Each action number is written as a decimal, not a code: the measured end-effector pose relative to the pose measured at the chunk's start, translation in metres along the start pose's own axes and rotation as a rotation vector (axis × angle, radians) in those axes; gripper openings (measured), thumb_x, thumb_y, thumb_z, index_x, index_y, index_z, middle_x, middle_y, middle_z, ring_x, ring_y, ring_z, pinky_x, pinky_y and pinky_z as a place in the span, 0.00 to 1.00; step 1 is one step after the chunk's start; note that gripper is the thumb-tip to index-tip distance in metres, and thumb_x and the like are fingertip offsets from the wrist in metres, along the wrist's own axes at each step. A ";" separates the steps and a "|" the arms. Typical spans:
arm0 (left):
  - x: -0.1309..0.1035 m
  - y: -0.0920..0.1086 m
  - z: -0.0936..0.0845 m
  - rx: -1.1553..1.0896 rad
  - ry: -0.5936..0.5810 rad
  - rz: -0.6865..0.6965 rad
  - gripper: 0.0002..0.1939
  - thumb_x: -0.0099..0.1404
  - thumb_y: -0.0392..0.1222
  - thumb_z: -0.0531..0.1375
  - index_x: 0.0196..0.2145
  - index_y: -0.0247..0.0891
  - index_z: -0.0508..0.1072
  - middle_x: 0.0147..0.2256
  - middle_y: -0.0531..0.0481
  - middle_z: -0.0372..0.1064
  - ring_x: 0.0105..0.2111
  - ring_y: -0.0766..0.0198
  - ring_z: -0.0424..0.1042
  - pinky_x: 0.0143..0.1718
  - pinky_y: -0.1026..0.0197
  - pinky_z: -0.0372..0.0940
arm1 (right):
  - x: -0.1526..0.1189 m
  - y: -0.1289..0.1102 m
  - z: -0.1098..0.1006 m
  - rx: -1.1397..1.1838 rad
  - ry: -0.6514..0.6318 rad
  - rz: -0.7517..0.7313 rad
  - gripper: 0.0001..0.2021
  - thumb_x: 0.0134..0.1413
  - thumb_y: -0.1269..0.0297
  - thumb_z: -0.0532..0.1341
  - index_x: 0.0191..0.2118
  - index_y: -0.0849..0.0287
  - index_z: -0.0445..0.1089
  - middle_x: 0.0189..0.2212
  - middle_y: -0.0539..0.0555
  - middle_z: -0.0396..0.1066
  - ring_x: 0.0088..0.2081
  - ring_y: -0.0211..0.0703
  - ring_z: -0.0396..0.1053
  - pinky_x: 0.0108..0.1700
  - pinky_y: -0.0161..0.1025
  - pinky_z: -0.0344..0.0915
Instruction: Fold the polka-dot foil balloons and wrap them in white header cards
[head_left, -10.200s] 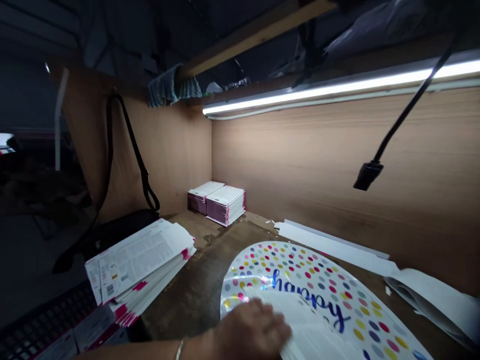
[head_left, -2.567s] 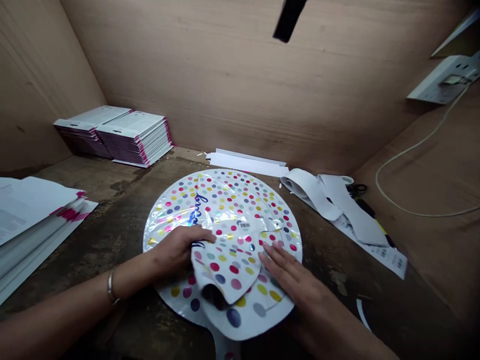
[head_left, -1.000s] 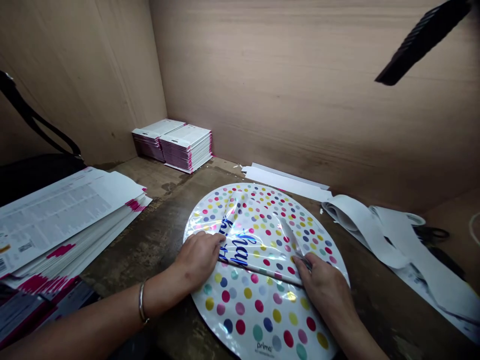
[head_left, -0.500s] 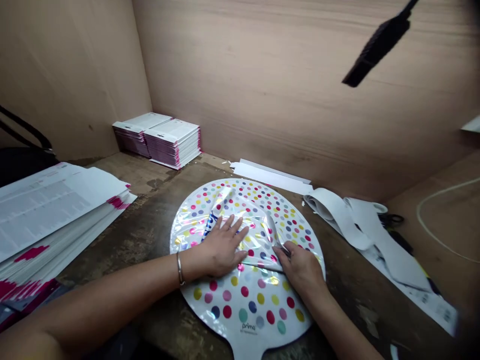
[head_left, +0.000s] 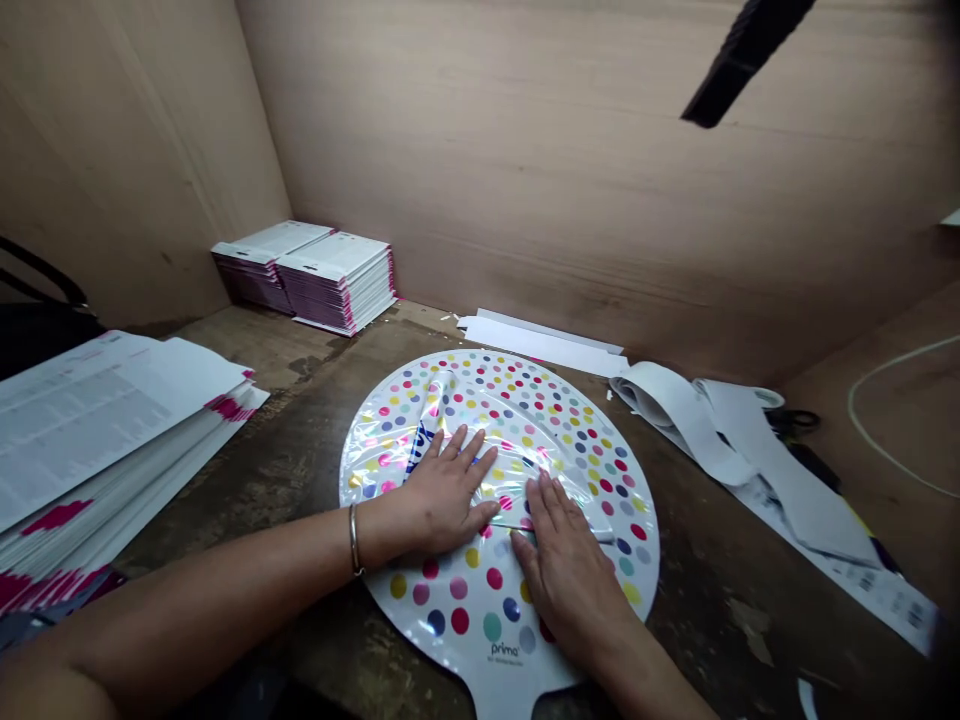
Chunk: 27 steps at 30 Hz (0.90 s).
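Note:
A round white balloon [head_left: 480, 590] with coloured dots lies flat on the dark table, its neck toward me. On top of it is a folded piece of clear, shiny film [head_left: 525, 440], with blue lettering partly covered near its left side. My left hand [head_left: 448, 495] rests palm down on the film with its fingers spread. Just right of it, my right hand [head_left: 566, 560] lies flat across the film's lower edge and the balloon, fingers stretched out. Neither hand is gripping anything.
Two stacks of white and pink cards [head_left: 337, 280] stand at the back left. A larger pile of printed sheets [head_left: 112, 430] is at the left. White paper strips [head_left: 540, 345] lie behind the balloon. Curled label strips [head_left: 757, 470] and black-handled scissors [head_left: 799, 420] are at the right.
My right hand has let go of the film's raised fold and now lies flat, further left and lower. The film's right part has unfolded flatter. My left hand has stayed in place.

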<state>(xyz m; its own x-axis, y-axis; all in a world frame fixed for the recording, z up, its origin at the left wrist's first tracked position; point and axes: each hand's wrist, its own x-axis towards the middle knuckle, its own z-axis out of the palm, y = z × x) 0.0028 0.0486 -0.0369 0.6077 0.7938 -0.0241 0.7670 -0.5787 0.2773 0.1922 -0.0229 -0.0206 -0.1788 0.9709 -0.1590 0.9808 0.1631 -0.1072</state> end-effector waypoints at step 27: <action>0.034 -0.063 -0.072 -0.739 0.025 -0.765 0.42 0.48 0.54 0.67 0.53 0.26 0.62 0.30 0.41 0.73 0.24 0.53 0.73 0.22 0.59 0.64 | 0.002 0.003 -0.006 0.008 -0.064 0.000 0.31 0.61 0.53 0.44 0.65 0.64 0.43 0.66 0.58 0.33 0.66 0.49 0.31 0.65 0.51 0.40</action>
<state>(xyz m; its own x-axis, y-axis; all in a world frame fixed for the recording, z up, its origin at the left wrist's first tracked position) -0.0401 0.1254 0.0141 0.0061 0.9066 -0.4218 0.6222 0.3268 0.7114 0.1956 -0.0192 -0.0149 -0.1840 0.9577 -0.2214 0.9801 0.1618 -0.1147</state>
